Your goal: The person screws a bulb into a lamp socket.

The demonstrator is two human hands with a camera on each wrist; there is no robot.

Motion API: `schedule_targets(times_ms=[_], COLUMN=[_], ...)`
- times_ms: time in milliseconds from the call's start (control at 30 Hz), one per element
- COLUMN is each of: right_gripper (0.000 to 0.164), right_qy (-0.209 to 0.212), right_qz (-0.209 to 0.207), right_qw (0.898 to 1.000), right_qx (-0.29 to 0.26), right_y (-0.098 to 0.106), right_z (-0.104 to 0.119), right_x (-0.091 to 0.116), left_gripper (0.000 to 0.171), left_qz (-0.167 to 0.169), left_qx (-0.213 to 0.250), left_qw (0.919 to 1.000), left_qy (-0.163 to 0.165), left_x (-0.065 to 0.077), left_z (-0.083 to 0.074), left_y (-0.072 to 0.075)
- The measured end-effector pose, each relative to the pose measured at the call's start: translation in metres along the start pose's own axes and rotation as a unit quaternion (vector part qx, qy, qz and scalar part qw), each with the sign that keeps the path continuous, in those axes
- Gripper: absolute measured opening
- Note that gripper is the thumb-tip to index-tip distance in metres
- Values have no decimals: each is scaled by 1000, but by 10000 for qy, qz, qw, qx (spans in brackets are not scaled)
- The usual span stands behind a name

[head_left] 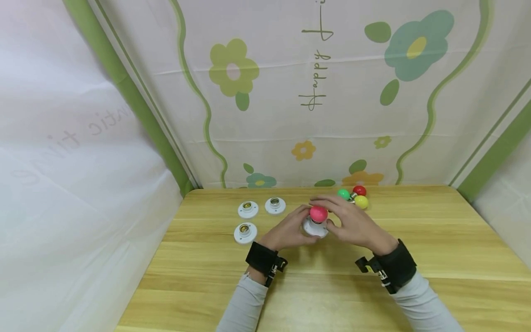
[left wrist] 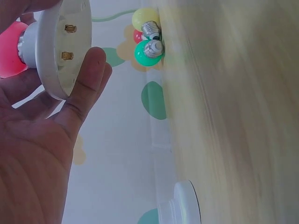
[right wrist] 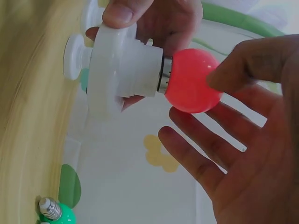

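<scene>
My left hand (head_left: 289, 230) grips a round white lamp holder (right wrist: 105, 70) by its base, raised off the table. In the left wrist view its hollow underside with two brass contacts faces the camera. A pinkish-red light bulb (head_left: 318, 213) sits in the holder, with a band of its metal cap (right wrist: 164, 74) still showing at the socket's mouth. My right hand (head_left: 354, 223) is around the bulb, thumb on one side and the fingers spread around the other. In the right wrist view the thumb tip overlaps the bulb and the fingertips lie close along its far side.
Three more white lamp holders (head_left: 245, 233) stand on the wooden table (head_left: 199, 272), left of my hands. Behind my right hand lie a green bulb (head_left: 343, 193), a red bulb (head_left: 359, 190) and a yellow bulb (head_left: 361, 202). A flower-printed curtain (head_left: 265, 124) hangs at the table's back edge.
</scene>
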State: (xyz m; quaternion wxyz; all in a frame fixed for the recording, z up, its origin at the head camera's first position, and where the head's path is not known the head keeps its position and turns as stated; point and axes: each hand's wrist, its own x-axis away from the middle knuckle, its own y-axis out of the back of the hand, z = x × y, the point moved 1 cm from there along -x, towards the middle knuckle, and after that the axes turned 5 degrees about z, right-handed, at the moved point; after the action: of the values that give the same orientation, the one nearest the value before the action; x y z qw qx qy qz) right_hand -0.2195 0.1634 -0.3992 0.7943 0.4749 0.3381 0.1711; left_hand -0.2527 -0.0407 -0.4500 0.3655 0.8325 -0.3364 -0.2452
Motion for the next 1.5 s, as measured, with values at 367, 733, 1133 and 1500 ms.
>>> schedule_targets(times_ms=[367, 733, 1133, 1500], right_gripper=[48, 47, 62, 53], right_qy=[-117, -493, -638, -296], right_qz=[-4, -262, -258, -26], right_qw=[9999, 9973, 9959, 9992], right_qx=[94, 474, 579, 273], right_y=[-2, -2, -1, 1], right_z=[0, 1, -3, -3], right_x=[2, 0, 0, 2], left_gripper=[71, 65, 63, 70], left_qz=[33, -15, -34, -55], left_qx=[40, -138, -278, 43], left_qw=[10000, 9999, 9996, 9999], left_qy=[65, 82, 77, 145], left_x=[1, 1, 0, 0], left_z=[1, -2, -1, -2], left_y=[-2, -1, -1, 1])
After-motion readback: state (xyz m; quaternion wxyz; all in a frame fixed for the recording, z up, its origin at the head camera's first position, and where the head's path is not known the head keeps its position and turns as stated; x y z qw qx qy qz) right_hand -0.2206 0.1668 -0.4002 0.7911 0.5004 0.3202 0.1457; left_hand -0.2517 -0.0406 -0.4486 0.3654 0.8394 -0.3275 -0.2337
